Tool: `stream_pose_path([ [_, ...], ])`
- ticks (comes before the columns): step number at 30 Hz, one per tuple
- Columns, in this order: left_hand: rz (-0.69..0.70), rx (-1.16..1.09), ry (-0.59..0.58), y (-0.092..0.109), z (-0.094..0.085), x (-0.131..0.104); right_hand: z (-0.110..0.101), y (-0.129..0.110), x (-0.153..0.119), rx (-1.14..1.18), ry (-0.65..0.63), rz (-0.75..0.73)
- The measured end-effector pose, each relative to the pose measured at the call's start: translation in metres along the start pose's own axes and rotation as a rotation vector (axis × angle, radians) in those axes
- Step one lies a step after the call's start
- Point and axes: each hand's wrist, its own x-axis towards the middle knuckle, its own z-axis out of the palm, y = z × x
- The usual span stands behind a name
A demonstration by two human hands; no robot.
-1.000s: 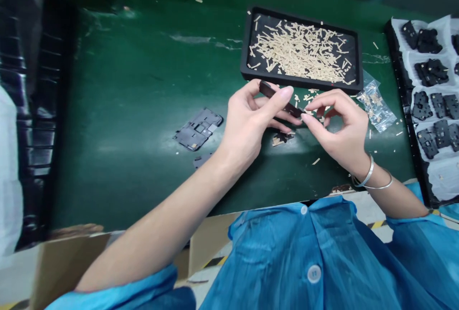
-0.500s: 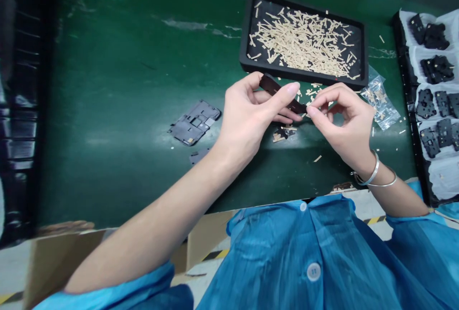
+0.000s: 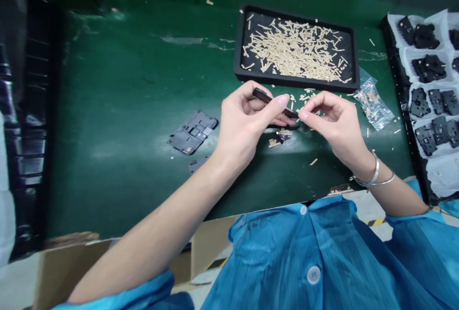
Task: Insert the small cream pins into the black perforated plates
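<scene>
My left hand (image 3: 247, 114) is closed around a thin black plastic part (image 3: 261, 94), seen nearly edge-on, with the thumb along its near side. At the part's right end, my right hand (image 3: 328, 118) pinches thumb and forefinger together; whatever lies between those fingertips is too small to make out. Below the hands, a little pile of tan strips and black bits (image 3: 278, 138) lies on the green table. A flat dark grey plastic plate (image 3: 193, 132) with cut-outs rests left of my left hand. Part of a second grey plate (image 3: 197, 164) shows beside my left forearm.
Beyond the hands stands a black tray (image 3: 297, 82) heaped with tan strips. A clear plastic bag (image 3: 375, 106) with tan bits lies at its right. A white-lined compartment tray (image 3: 439, 176) of black parts stands far right. A dark rack-like object (image 3: 32, 123) borders the left side.
The black part has tilted, so its face shows less and its edge more. Both hands stay together at it, the right still pinching its end. The view has shifted slightly.
</scene>
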Motion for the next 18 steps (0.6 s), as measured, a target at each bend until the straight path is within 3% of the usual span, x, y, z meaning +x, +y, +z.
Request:
stream_pose_path([
  [6,0.030,-0.056,-0.036,0.0032,0.0006,-0.0011,0.0022,-0.0004,0.0005,0.199,-0.048,0.014],
  [18,0.058,-0.127,-0.076,0.0033,0.0003,-0.0045,0.0026,0.0012,-0.0013,0.271,-0.043,-0.032],
])
